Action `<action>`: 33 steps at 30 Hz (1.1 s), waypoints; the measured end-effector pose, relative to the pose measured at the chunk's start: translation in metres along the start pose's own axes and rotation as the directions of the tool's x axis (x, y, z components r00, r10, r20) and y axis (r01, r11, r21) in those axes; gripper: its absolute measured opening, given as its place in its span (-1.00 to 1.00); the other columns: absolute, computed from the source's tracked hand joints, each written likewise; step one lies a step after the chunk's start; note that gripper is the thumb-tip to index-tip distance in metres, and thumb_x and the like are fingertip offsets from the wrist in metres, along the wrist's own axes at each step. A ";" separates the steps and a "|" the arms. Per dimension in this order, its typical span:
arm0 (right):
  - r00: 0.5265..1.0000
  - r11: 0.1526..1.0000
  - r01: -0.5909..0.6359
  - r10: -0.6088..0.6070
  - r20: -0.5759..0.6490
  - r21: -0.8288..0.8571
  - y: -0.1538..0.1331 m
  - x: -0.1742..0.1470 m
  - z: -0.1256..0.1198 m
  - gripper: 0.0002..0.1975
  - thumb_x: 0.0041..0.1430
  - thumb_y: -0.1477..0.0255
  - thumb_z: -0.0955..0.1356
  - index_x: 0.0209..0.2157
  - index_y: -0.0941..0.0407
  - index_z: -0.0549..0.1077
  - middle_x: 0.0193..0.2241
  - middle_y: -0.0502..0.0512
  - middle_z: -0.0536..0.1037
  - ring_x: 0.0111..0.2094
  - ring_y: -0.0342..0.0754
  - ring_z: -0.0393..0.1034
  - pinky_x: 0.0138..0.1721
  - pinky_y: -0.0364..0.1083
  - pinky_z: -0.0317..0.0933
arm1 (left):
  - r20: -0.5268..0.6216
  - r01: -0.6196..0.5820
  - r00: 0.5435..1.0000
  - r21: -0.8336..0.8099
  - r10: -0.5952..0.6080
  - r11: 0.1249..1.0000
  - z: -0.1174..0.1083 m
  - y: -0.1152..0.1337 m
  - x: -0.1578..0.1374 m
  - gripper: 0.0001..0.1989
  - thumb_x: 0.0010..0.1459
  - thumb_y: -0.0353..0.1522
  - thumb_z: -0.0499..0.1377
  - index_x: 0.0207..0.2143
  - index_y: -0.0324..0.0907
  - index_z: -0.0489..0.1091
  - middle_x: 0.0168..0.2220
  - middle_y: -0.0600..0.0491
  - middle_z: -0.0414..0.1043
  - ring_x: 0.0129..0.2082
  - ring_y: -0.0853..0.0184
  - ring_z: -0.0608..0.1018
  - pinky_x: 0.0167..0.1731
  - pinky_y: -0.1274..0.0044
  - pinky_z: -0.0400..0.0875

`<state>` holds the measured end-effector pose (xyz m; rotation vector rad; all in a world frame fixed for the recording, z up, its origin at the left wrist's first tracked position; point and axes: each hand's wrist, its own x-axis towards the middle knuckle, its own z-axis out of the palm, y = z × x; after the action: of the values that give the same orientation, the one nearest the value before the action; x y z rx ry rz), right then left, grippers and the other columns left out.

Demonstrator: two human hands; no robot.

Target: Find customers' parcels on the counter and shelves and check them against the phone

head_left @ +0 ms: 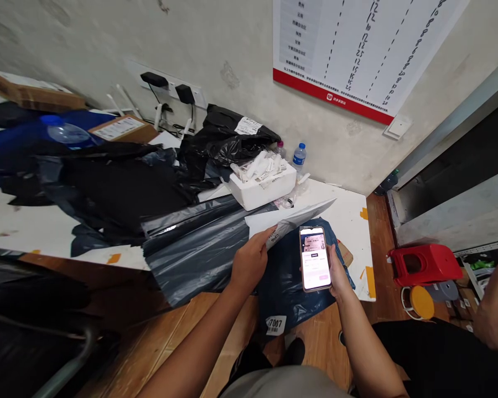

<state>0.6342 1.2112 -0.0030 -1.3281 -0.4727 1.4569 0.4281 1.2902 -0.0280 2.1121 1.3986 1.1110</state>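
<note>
My left hand (251,260) is closed on the lower edge of a white, paper-like sheet or bag (302,215) with dark print, tilted up off the table. In my right hand (337,271) is a smartphone (316,273), held upright with its lit screen towards me; a picture of a label shows at its top. Beneath both hands lies a dark blue plastic mailing bag (294,301) that hangs over the table's front edge, bearing a white "7007" sticker (275,325). Left of it, under my left wrist, spreads a grey-black plastic mailing bag (195,260).
A white foam box (263,192) of crumpled paper strips stands behind, near a water bottle (299,155) and black parcels (228,135). The white table (359,215) ends at the right. Beyond are a red stool (427,262) and another person's arm (496,304).
</note>
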 end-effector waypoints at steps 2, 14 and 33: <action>1.000 1.000 -0.007 0.007 0.009 -0.008 0.000 0.001 -0.001 -0.32 0.15 -0.18 0.26 0.01 0.09 0.47 -0.23 0.15 0.69 -0.30 0.09 0.63 -0.22 0.06 0.51 | 0.003 -0.002 1.000 -0.006 0.002 1.000 0.000 0.000 0.000 -0.53 0.27 -0.46 -0.12 0.09 -0.28 0.45 0.04 -0.06 0.56 0.01 0.25 0.59 0.01 0.46 0.49; 1.000 1.000 0.000 0.000 0.006 -0.006 -0.002 -0.004 0.001 -0.24 0.00 -0.25 0.32 -0.03 0.09 0.49 -0.24 0.16 0.69 -0.29 0.10 0.62 -0.22 0.06 0.50 | 0.076 0.007 0.997 0.027 -0.009 1.000 -0.004 0.004 -0.001 -0.51 0.24 -0.52 -0.11 0.12 -0.22 0.41 0.07 -0.04 0.54 0.05 0.24 0.57 0.06 0.44 0.47; 0.951 0.980 0.146 -0.101 -0.293 0.136 0.025 -0.116 -0.113 -0.40 0.02 -0.20 0.35 -0.08 -0.09 0.57 -0.05 0.13 0.65 0.12 0.26 0.45 0.00 0.26 0.44 | 0.394 0.030 0.911 0.232 -0.122 0.972 0.005 0.044 -0.022 -0.57 0.16 -0.47 0.07 0.06 -0.17 0.50 0.00 -0.06 0.58 -0.07 0.14 0.63 -0.09 0.43 0.51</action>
<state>0.7028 1.0627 -0.0037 -1.3311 -0.2430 1.1509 0.4542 1.2520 -0.0103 2.2495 1.4324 0.4568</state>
